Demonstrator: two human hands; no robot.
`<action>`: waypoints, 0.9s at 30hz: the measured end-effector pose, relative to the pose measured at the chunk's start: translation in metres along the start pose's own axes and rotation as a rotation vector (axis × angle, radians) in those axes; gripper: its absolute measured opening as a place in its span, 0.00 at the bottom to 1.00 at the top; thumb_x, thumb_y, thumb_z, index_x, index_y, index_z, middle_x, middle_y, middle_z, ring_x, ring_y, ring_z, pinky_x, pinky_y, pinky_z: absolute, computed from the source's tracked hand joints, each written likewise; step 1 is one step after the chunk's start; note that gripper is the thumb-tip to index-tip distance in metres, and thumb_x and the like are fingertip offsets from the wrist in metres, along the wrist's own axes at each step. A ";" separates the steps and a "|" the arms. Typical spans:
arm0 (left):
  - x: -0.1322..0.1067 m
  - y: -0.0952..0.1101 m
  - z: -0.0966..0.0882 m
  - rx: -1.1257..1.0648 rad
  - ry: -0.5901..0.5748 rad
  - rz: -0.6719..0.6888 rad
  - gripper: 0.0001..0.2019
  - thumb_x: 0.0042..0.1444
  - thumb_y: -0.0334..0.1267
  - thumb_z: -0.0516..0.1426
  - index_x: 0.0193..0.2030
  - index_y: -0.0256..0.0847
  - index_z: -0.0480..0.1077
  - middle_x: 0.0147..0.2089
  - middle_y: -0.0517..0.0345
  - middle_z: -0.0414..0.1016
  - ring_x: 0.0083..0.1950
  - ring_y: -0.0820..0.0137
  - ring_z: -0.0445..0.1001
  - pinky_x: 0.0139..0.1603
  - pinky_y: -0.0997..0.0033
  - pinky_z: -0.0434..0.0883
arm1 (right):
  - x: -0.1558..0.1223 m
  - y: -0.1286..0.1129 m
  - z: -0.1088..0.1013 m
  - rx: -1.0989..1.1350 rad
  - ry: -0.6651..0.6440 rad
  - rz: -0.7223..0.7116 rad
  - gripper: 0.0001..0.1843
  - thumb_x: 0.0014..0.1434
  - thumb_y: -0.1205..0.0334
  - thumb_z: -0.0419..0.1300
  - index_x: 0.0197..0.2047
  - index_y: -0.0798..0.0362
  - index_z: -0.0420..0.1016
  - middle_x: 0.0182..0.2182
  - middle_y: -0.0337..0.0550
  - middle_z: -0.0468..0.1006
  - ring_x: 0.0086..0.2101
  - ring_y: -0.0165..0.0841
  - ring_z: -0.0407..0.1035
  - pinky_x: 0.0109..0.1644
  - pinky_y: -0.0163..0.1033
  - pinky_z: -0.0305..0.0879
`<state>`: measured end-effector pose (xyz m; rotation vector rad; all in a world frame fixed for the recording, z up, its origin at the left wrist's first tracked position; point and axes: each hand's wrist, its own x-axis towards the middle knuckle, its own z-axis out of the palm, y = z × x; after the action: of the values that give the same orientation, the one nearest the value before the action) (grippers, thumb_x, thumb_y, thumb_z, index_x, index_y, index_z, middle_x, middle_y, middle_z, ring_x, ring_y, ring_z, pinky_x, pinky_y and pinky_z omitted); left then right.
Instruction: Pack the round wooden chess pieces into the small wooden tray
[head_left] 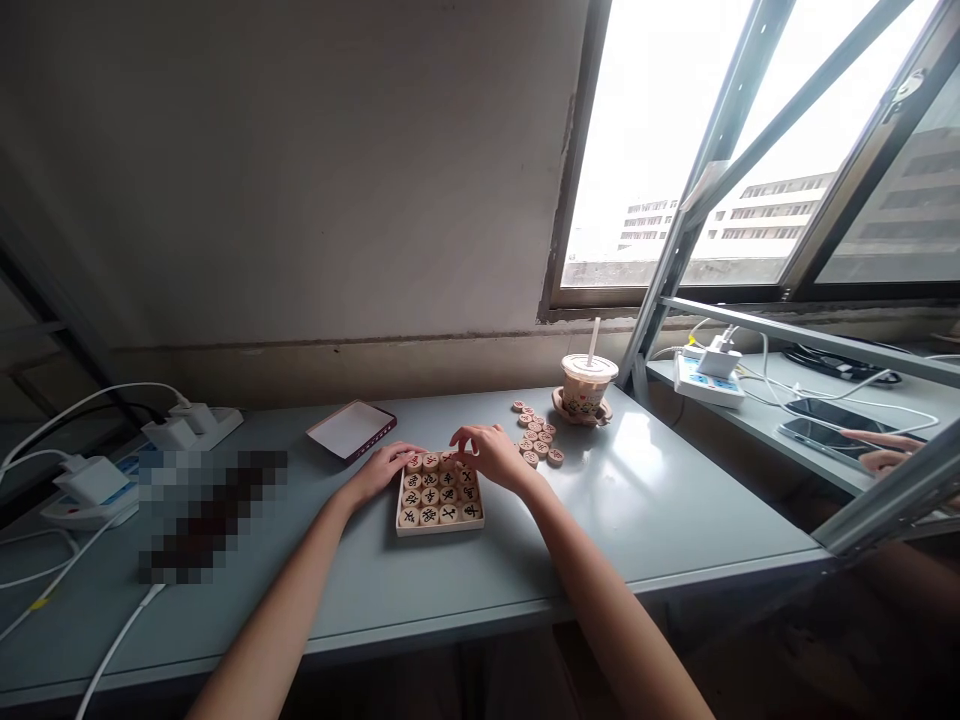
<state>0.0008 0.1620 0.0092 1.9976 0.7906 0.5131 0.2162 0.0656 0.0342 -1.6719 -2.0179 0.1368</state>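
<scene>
- A person's left hand (381,470) rests at the shallow box's (441,532) far left corner, fingers stretched forward; whether they grip it, I cannot tell from here.
- The right hand (491,456) bends its fingers over the far right corner; whether they pinch a piece, I cannot tell.
- Inside the box, round character pieces (429,497) sit in rows on the grey table (360,590).
- Loose pieces (538,435) lie near a drink cup (587,385).

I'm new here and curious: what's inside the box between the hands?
Rows of round pieces: black characters nearer, red at the back. The right hand hides the far right corner of the box, so I can't tell what's there.
</scene>
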 end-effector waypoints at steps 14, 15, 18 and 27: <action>0.000 -0.002 -0.001 -0.021 -0.007 -0.002 0.20 0.56 0.47 0.49 0.47 0.37 0.72 0.50 0.48 0.74 0.53 0.59 0.69 0.53 0.63 0.64 | -0.005 0.006 -0.021 -0.133 0.151 0.101 0.07 0.61 0.61 0.54 0.36 0.50 0.73 0.36 0.41 0.77 0.40 0.33 0.68 0.45 0.38 0.54; 0.000 -0.002 -0.002 -0.023 -0.007 -0.006 0.20 0.56 0.47 0.49 0.47 0.37 0.72 0.50 0.48 0.74 0.52 0.59 0.70 0.53 0.63 0.65 | -0.007 0.011 -0.027 -0.183 0.152 0.214 0.07 0.60 0.60 0.55 0.36 0.51 0.73 0.36 0.43 0.77 0.41 0.35 0.69 0.44 0.39 0.55; -0.001 -0.001 -0.002 -0.020 -0.007 -0.016 0.19 0.56 0.46 0.49 0.46 0.37 0.72 0.50 0.47 0.74 0.51 0.59 0.70 0.52 0.63 0.65 | -0.017 0.030 -0.045 -0.258 0.062 0.618 0.10 0.55 0.55 0.60 0.36 0.53 0.73 0.37 0.48 0.76 0.41 0.40 0.70 0.39 0.39 0.59; -0.003 0.000 -0.006 -0.021 0.041 0.000 0.21 0.53 0.51 0.53 0.48 0.40 0.69 0.48 0.51 0.71 0.43 0.65 0.71 0.40 0.70 0.68 | -0.024 0.047 -0.046 -0.116 -0.157 0.500 0.17 0.37 0.65 0.70 0.32 0.53 0.71 0.33 0.43 0.74 0.38 0.38 0.68 0.35 0.36 0.60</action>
<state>-0.0053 0.1634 0.0121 1.9732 0.8075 0.5619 0.2812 0.0429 0.0476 -2.2751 -1.6957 0.3375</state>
